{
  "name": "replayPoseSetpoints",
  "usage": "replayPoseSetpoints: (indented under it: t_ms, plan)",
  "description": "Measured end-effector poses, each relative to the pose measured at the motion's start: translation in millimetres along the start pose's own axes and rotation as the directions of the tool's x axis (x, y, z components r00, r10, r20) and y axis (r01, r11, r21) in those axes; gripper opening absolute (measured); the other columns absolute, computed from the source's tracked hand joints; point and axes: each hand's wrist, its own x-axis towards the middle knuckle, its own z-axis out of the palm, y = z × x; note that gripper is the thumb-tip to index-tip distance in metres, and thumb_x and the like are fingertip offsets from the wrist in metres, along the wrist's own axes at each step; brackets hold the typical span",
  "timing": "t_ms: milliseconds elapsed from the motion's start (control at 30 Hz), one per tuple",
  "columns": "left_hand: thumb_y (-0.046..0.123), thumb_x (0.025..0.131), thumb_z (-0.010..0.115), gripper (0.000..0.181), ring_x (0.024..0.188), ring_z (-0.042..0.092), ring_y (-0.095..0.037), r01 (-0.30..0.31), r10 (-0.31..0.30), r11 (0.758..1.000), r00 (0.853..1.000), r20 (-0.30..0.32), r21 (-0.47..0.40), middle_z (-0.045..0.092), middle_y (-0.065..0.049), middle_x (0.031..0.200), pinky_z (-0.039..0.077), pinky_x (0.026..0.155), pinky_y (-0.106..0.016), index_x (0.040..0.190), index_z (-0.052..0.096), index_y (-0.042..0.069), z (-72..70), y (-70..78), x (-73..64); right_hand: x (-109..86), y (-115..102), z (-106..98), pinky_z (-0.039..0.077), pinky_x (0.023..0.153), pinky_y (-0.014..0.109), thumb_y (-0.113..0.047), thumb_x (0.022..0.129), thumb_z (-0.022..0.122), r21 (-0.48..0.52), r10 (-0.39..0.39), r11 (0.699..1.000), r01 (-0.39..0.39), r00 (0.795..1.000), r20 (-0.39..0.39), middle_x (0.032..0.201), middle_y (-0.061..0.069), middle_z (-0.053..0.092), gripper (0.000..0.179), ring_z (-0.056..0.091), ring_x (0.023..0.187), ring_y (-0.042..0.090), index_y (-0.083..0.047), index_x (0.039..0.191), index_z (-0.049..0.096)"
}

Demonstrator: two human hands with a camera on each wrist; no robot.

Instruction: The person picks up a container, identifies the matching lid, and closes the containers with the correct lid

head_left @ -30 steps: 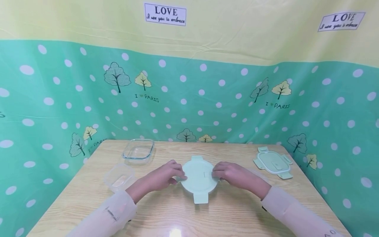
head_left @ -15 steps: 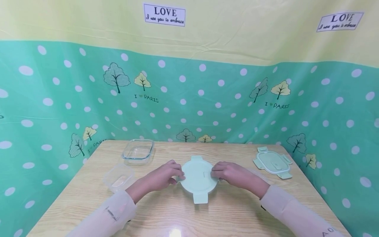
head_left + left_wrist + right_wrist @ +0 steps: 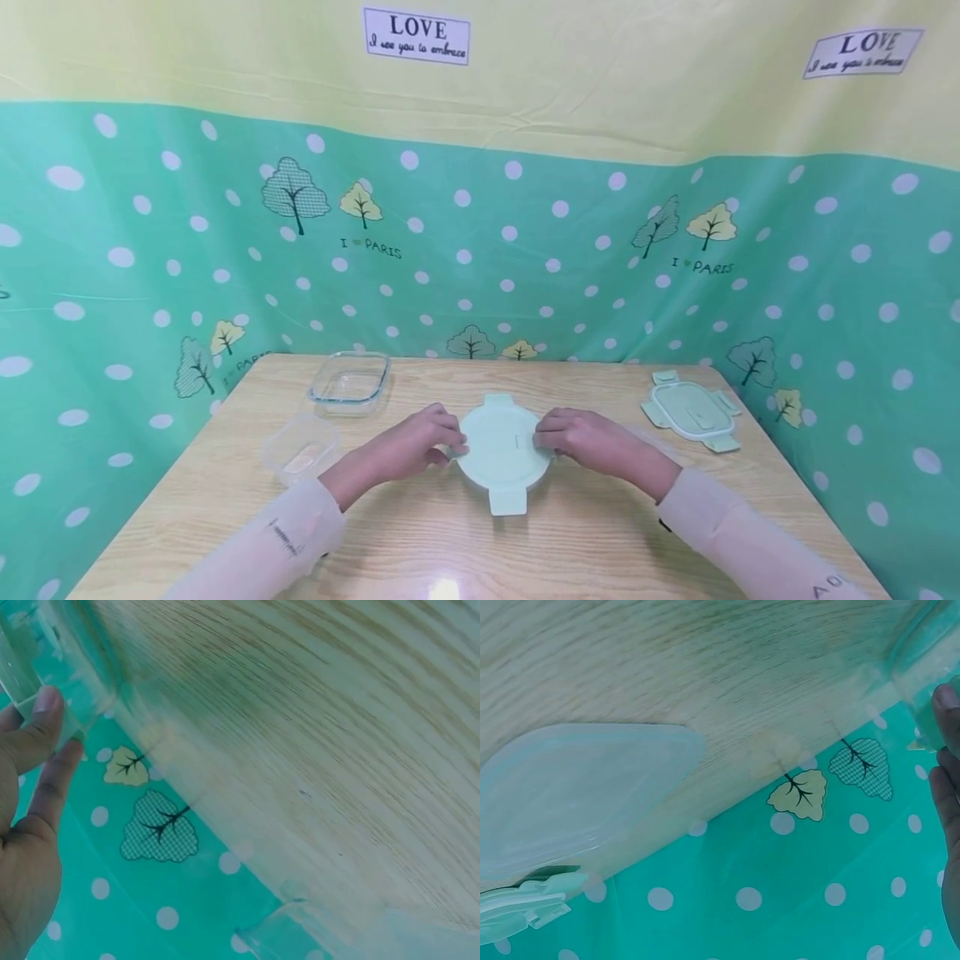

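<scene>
A round pale green lid [image 3: 501,446] with side flaps lies level in the middle of the table in the head view. Beneath it is a clear glass container [image 3: 86,652], mostly hidden from above. At the lid's left side, my left hand [image 3: 423,442] pinches a flap between thumb and fingers, as the left wrist view shows. My right hand [image 3: 581,435] grips the opposite flap, its fingers bent over the lid's edge. Only part of that hand enters the right wrist view. The front flap [image 3: 508,502] and back flap [image 3: 498,400] stick outward.
A square glass container [image 3: 351,382] stands at the table's back left, with a clear plastic container [image 3: 300,450] nearer, beside the left forearm. A rectangular green lid [image 3: 693,410] lies back right. A translucent lid [image 3: 585,795] sits partly behind the right forearm. Patterned curtain [image 3: 465,225] borders the table.
</scene>
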Motion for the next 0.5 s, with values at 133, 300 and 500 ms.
replayPoseSetpoints:
  t_ms: [133,300,500]
  plan:
    - [0.0,0.077,0.086,0.033,0.095,0.051,-0.011,-0.016,0.015,0.999,1.0,0.015,0.041,0.066,0.01,0.098,0.053,0.083,-0.022,0.105,0.078,0.016,-0.7,1.9,1.3,0.7,-0.3,-0.7,0.056,0.095,0.024,-0.009,0.081,0.084,0.009,0.0,1.0,0.0,1.0,-0.005,0.111,-0.004,0.074,0.031,0.067,0.108,0.014,-0.015,0.11,0.074]
    - [0.001,0.077,0.086,0.031,0.091,0.048,-0.009,-0.028,0.027,0.995,0.999,0.019,0.099,0.063,0.01,0.094,0.051,0.079,-0.018,0.103,0.078,0.016,-0.8,2.9,2.2,0.1,-0.3,-1.1,0.056,0.095,0.024,-0.008,0.082,0.083,0.021,0.004,1.0,-0.004,1.0,-0.008,0.111,-0.003,0.074,0.031,0.067,0.107,0.015,-0.014,0.111,0.075]
    - [0.003,0.075,0.088,0.027,0.087,0.048,-0.008,-0.068,0.072,0.991,0.997,-0.033,0.111,0.063,0.009,0.09,0.05,0.076,-0.016,0.098,0.079,0.015,1.9,0.1,1.9,-0.5,-0.5,0.1,0.056,0.095,0.023,-0.009,0.082,0.083,0.016,0.003,1.0,-0.003,1.0,-0.01,0.111,-0.004,0.074,0.031,0.067,0.108,0.014,-0.015,0.111,0.075]
